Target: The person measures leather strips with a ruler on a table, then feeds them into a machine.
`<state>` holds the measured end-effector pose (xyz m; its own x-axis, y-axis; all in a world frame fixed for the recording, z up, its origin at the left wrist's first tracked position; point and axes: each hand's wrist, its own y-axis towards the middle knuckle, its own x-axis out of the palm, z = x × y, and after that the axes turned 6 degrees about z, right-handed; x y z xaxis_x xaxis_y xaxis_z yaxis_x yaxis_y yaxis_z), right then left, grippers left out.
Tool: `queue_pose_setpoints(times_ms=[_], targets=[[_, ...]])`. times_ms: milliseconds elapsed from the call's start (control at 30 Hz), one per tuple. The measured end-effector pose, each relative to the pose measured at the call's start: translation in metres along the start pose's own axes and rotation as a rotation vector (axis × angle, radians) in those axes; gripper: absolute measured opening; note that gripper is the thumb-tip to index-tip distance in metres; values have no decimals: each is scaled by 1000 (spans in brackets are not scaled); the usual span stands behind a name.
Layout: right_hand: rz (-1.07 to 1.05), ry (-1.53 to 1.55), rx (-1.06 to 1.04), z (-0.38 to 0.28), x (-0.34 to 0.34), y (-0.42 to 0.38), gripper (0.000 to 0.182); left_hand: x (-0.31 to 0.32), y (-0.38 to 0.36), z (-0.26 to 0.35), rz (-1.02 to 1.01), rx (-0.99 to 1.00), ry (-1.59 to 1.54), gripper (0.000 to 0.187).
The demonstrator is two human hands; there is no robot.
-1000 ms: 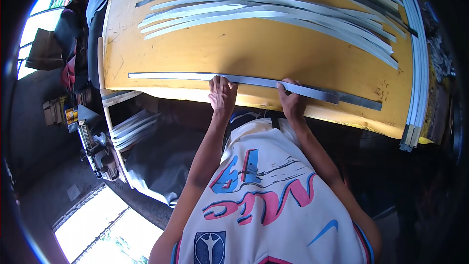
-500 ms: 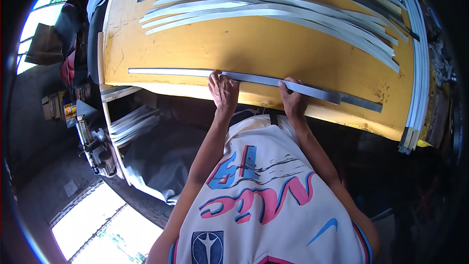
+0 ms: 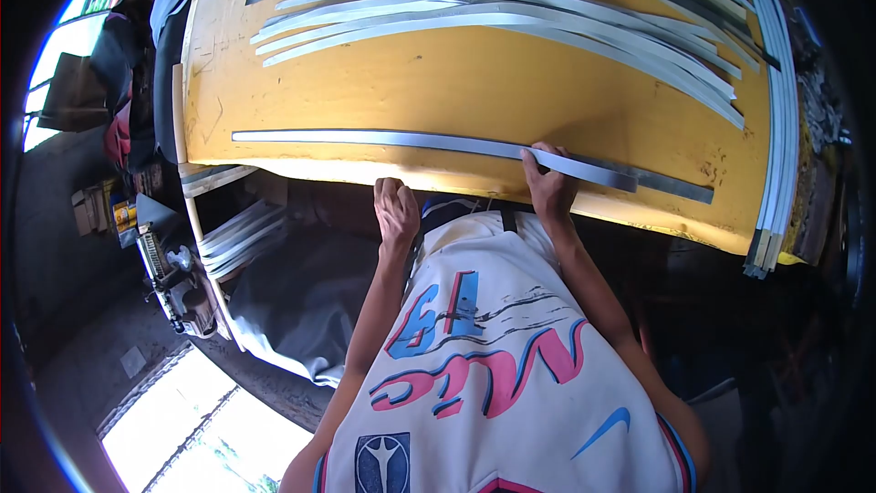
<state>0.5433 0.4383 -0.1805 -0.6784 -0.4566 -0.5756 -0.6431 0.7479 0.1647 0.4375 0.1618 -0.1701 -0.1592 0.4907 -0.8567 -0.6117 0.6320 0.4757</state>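
Observation:
A long white strip (image 3: 365,137) lies over a dark strip (image 3: 675,186) along the near edge of the yellow table (image 3: 365,91). The dark strip's end sticks out to the right. My right hand (image 3: 550,184) pinches the white strip right of its middle, thumb and fingers closed on it. Off the strip, at the table's front edge, my left hand (image 3: 397,210) is closed with its fingers curled; whatever it may hold is hidden.
Loose white and grey strips (image 3: 493,14) lie across the table's far part. Long bars (image 3: 782,128) run along its right side. Below left are a shelf of strips (image 3: 242,237), dark sheeting (image 3: 292,292) and a metal machine (image 3: 164,274).
My left hand has let go of the strip and moved down and slightly left to the table's edge. My right hand keeps its grip in nearly the same place.

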Motion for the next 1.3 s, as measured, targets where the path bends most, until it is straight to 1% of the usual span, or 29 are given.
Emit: queue_pose_setpoints(times_ms=[33, 100, 133, 167, 200, 233, 267, 300, 400, 433, 500, 533, 567, 633, 700, 733, 767, 800, 833, 867, 900, 933, 967, 1033, 1067, 1133, 1167, 1233, 1300], targets=[[7, 20, 1, -1, -1, 0, 14, -2, 0, 2, 1, -3, -1, 15], [11, 42, -3, -2, 0, 0, 14, -6, 1, 7, -58, 5, -73, 22], [17, 35, -8, -1, 0, 0, 14, -5, 2, 11, -111, -4, 59, 16], [24, 27, -14, 0, 0, 1, 15, -2, 8, 16, -108, -7, 61, 16], [21, 27, -18, -2, 0, 1, 15, 3, 17, 22, -101, -262, -55, 11], [11, 25, -11, -3, -1, 1, 15, 7, 27, 28, -92, -515, -173, 12], [2, 23, -5, -3, -2, 2, 15, 10, 39, 33, -14, -457, -118, 10], [1, 23, -8, -3, -2, 2, 15, 14, 42, 31, -11, -459, -118, 10], [-6, 23, 3, -4, -2, 3, 15, 25, 46, 24, -75, -378, -60, 14], [-3, 19, -3, -4, -2, 2, 15, 27, 46, 21, -74, -378, -63, 14], [0, 11, -8, -2, -2, 2, 15, 27, 49, 15, -183, -298, -34, 14], [5, 21, -1, -2, -1, 1, 15, 26, 49, 13, -195, -259, -26, 9], [9, 32, 6, -1, 0, 1, 15, 26, 50, 13, -195, -260, -24, 9], [14, 24, -10, 1, 0, 0, 15, 24, 53, 11, -299, -251, -11, 9], [15, 34, -30, 3, 1, 1, 15, 33, 52, 1, -381, -120, 40, 11], [11, 10, -29, 3, -1, 1, 16, 35, 53, 6, -450, -188, 94, 5], [-1, -5, -29, 3, 0, 1, 16, 32, 59, 7, -502, -112, 107, 7], [9, -12, -55, 6, 1, 0, 16, 40, 55, 6, -401, -103, 145, 11], [19, -16, -81, 9, 4, 0, 15, 56, 47, -1, -400, -86, 184, 16], [12, 7, -78, 9, 4, 0, 15, 48, 59, 5, -469, -97, 171, 20], [9, 20, -74, 10, 5, 0, 15, 44, 70, 10, -537, -170, 122, 24], [8, 28, -70, 12, 8, -1, 15, 44, 71, 8, -581, -184, 114, 25], [13, 26, -66, 13, 8, -1, 15, 45, 70, 7, -565, -118, 158, 22], [-4, 28, -84, 16, 7, -1, 16, 47, 69, 4, -422, -133, 51, 18], [-5, 38, -62, 15, 7, -1, 16, 45, 72, 4, -422, -137, 58, 18], [-1, 57, -22, 13, 7, -2, 16, 43, 78, 5, -334, -307, -140, 16], [-4, 58, -26, 14, 8, -2, 16, 44, 79, 2, -332, -311, -139, 16], [-17, -27, -83, 17, 6, -1, 17, 45, 79, -4, -388, -160, -38, 17], [-25, -2, -51, 15, 7, -1, 17, 43, 80, -1, -372, -180, -50, 16]])
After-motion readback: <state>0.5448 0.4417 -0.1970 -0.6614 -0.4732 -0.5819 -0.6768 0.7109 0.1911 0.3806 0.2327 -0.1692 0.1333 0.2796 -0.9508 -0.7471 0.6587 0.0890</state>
